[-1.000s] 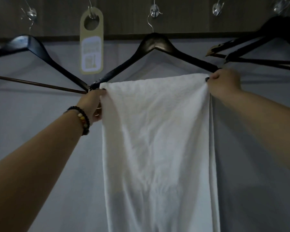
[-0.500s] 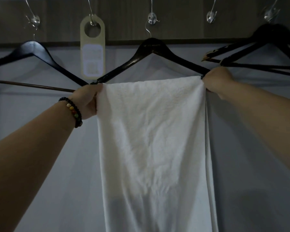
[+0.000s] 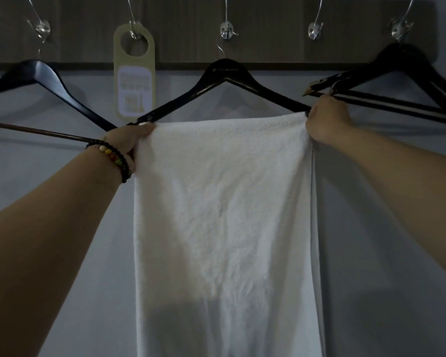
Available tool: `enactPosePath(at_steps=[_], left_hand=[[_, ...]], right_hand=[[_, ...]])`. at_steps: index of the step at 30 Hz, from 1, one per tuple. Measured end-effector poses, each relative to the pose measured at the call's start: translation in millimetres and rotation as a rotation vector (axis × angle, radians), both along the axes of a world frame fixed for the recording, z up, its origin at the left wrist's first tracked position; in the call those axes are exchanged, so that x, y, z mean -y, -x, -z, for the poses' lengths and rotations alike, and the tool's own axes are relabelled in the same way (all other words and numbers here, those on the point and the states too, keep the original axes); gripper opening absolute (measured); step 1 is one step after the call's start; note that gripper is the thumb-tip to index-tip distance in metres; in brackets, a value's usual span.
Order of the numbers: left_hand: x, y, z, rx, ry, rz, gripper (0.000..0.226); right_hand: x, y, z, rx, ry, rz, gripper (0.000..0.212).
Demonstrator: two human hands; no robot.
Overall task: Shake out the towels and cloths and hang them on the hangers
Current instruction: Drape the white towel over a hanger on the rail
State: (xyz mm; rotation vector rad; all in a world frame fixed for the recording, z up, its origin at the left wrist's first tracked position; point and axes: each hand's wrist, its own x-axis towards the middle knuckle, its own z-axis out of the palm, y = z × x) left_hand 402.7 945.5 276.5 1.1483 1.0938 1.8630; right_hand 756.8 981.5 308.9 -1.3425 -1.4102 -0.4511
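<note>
- My left hand pinches the top left corner of the white towel, fingers curled over the fold, right where the towel meets the end of the middle hanger.
- My right hand grips the opposite top corner, curled round the edge at the hanger's other tip. The towel's top edge runs taut from one hand to the other.
- I hold both corners this way, I judge, to spread the towel flat along the hanger's bar — gripping at the ends keeps the cloth from bunching toward the centre.
- From the line between my hands the towel drops straight down past my forearms and out of the bottom of the view; a second layer shows along the edge below my right hand, so it looks draped over the bar, though the bar itself is hidden behind the cloth.
- The hanger hangs by its wire from a metal hook above and between my hands, on the dark wooden rail.
- Beyond my left hand hangs an empty hanger, with a paper door tag above; beyond my right hand, a cluster of more hangers — free for the remaining cloths.
</note>
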Motion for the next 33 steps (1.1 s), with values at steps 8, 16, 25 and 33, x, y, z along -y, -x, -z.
enactPosePath(at_steps=[8, 16, 25, 33], left_hand=[[-2.2, 6.2, 5.8, 0.164, -0.058, 0.209, 0.015], [-9.0, -1.5, 5.2, 0.132, -0.063, 0.08, 0.027], [-16.7, -8.2, 43.8, 0.029, -0.161, -0.039, 0.04], [-8.0, -20.5, 134.4, -0.216, -0.12, -0.084, 0.028]], right_hand=[[0.3, -8.6, -4.8, -0.035, 0.06, 0.006, 0.033], [3.8, -19.5, -14.2, -0.04, 0.066, 0.056, 0.036], [-9.0, -17.3, 49.1, -0.375, 0.037, -0.31, 0.019], [-14.2, -24.7, 137.7, -0.498, 0.172, -0.552, 0.057]])
